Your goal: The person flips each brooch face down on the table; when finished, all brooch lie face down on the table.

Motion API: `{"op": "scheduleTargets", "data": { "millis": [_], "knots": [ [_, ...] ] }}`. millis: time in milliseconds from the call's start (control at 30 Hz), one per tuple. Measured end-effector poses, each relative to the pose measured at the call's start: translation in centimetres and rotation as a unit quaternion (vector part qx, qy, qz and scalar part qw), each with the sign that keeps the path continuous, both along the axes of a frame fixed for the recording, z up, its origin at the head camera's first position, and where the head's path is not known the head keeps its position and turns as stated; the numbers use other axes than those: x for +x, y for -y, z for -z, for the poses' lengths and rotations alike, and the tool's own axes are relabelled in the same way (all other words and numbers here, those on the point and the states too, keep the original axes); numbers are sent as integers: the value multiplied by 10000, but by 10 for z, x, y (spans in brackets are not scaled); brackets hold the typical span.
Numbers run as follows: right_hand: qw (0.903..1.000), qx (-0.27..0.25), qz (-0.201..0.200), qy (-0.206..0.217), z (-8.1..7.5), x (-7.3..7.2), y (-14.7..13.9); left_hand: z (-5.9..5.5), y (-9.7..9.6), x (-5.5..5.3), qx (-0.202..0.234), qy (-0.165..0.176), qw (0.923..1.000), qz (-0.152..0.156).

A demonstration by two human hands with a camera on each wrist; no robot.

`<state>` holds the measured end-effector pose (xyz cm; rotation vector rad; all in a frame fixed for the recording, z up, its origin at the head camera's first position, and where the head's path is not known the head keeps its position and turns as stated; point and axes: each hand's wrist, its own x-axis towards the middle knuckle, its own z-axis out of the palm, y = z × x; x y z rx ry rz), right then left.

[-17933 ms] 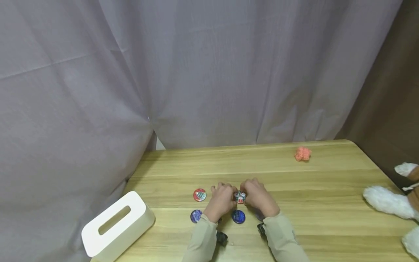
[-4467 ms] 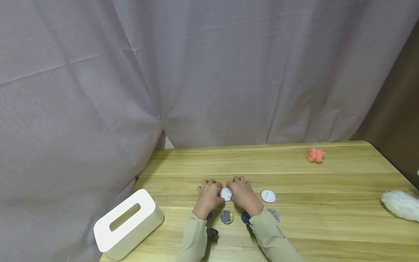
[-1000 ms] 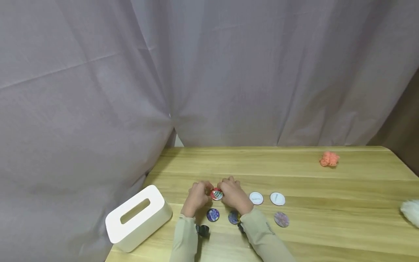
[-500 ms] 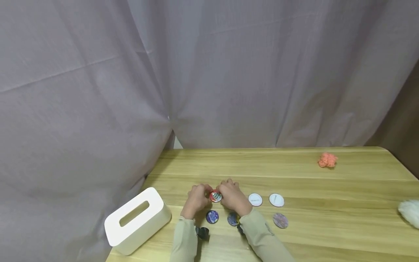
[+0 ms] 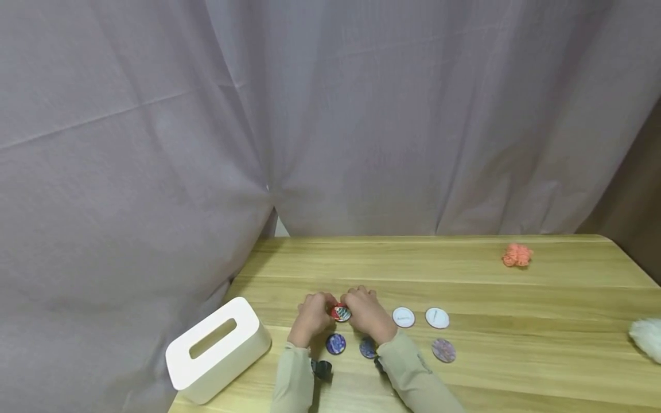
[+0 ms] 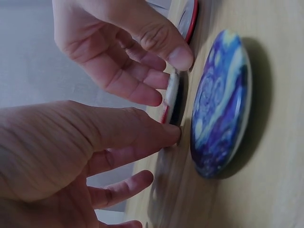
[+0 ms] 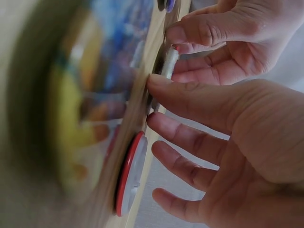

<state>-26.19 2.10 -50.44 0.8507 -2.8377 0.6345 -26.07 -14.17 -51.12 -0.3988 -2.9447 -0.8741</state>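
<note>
Between my two hands is a red button badge [image 5: 341,313] with a green tree picture, face up at the table's surface. My left hand [image 5: 312,318] pinches its left edge with thumb and fingertips. My right hand [image 5: 368,314] pinches the right edge, its other fingers spread in the right wrist view. Nearer me lies a blue-and-purple swirl badge [image 5: 335,344], also large in the left wrist view. A dark blue badge [image 5: 368,347] with yellow lies beside my right wrist, partly covered. To the right, two badges [image 5: 403,317] lie with white pin backs up.
A pale purple badge [image 5: 443,350] lies at the right, below the white-backed pair. A white tissue box [image 5: 217,350] stands at the table's left edge. A coral crocheted thing [image 5: 517,255] sits at the back right, and white fluff [image 5: 646,338] shows at the right edge.
Earlier, my hands held a patterned badge, then a white-backed one; now they hold the red tree badge. Two badges now lie back up at right, against one 4.5 s ago. The last second shows little movement.
</note>
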Motion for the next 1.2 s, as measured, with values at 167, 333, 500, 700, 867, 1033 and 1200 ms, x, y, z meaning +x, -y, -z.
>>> {"op": "scheduleTargets", "data": {
  "millis": [167,333,500,700,867,1033,1200],
  "knots": [
    [10000,-1,3,54,0,1,1,0,-2,2,-37,42,10000,-11],
    [10000,-96,-13,-3,1,1,0,-1,0,2,38,84,10000,-34],
    [9997,-251,-66,-7,1,0,-2,-2,3,3,110,88,9999,-44],
    [9988,-429,-177,-122,0,-1,-5,-5,4,3,208,76,9997,-99],
    [9979,-562,-240,-201,-2,-1,-5,-4,6,2,313,93,9994,-118],
    [9976,-624,-227,-173,-5,0,-6,-4,7,1,316,94,9993,-165],
    [9976,-665,-150,-119,-7,0,-7,-5,8,2,297,18,9995,-109]
  ]
}}
